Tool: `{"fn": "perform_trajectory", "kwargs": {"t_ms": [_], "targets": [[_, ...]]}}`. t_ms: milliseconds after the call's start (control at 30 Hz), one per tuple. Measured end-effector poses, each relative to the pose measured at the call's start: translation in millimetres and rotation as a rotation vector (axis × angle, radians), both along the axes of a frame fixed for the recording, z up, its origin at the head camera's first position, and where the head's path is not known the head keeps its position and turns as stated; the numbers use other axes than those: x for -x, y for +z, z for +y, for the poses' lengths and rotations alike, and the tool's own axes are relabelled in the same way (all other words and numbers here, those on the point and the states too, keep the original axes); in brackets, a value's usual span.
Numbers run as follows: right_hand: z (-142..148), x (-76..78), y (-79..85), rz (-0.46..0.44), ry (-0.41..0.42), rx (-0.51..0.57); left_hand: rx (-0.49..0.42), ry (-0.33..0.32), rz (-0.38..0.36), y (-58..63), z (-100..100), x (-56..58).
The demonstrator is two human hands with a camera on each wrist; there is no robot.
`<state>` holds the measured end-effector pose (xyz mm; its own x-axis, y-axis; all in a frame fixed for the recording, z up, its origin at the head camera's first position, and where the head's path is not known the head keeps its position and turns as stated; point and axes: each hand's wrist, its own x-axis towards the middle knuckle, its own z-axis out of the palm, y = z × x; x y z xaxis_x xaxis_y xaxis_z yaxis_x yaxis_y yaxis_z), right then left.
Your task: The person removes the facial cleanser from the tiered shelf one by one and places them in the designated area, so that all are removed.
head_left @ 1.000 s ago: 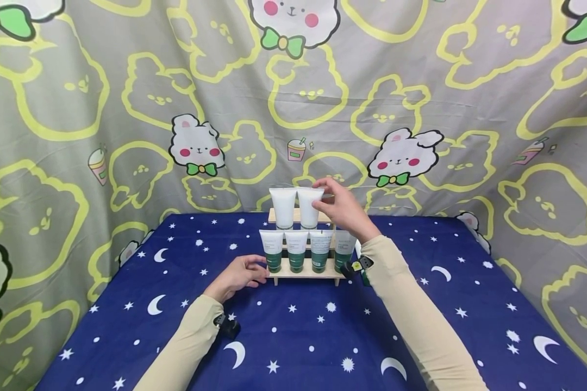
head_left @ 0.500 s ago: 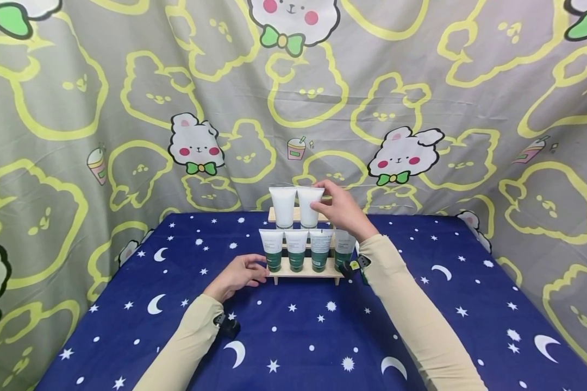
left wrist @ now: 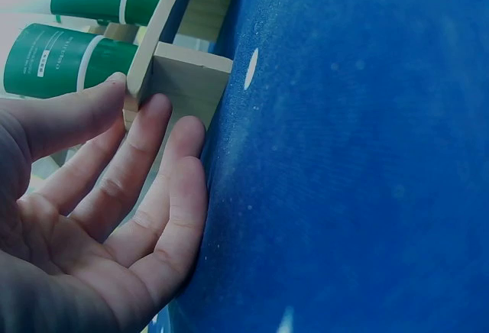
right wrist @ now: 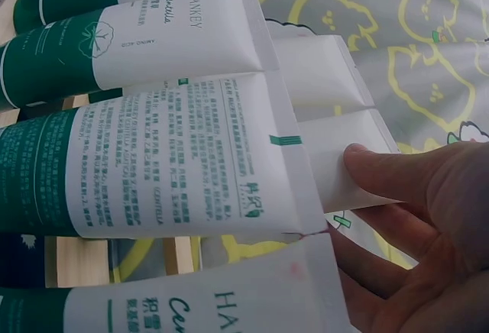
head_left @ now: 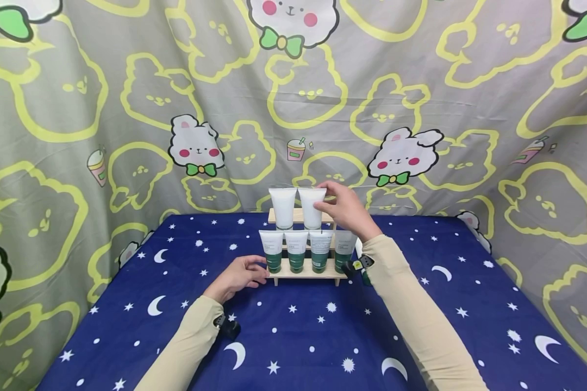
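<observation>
A small tiered wooden rack (head_left: 305,276) stands on the table. Its lower step bears a row of green-and-white squeeze tubes (head_left: 296,252), caps down. Two plain white squeeze tubes stand higher at the back, a left one (head_left: 283,207) and a right one (head_left: 311,210). My right hand (head_left: 347,209) pinches the right white tube near its flat top end, thumb (right wrist: 374,166) on the near face; its far fingers are partly hidden. At the rack's left end, my left hand (head_left: 239,276) pinches the lower board, thumb (left wrist: 88,111) above and fingertips below by the leg.
A dark blue cloth (head_left: 293,336) with stars and moons covers the table. Behind hangs a grey patterned curtain (head_left: 244,98). The right forearm partly covers the rack's right end, where a further green-and-white thing (head_left: 364,277) shows beside it.
The right white tube has shifted slightly to the right with my right hand, widening the gap to the left one. My left hand and the rack stay where they were.
</observation>
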<state>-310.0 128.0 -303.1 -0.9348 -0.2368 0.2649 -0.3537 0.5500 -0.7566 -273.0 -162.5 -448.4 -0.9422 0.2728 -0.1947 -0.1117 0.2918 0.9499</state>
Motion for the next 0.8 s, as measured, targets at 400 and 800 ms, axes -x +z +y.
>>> {"fn": "perform_trajectory", "kwargs": {"t_ms": [400,800], "targets": [[15,-3.2,13.8,0.027,-0.039,0.041,-0.001,0.007,0.007,-0.9,0,-1.5],[37,-10.5,22.1,0.090,-0.089,0.164,-0.007,0.004,0.001,-0.7,0,-0.2]]}}
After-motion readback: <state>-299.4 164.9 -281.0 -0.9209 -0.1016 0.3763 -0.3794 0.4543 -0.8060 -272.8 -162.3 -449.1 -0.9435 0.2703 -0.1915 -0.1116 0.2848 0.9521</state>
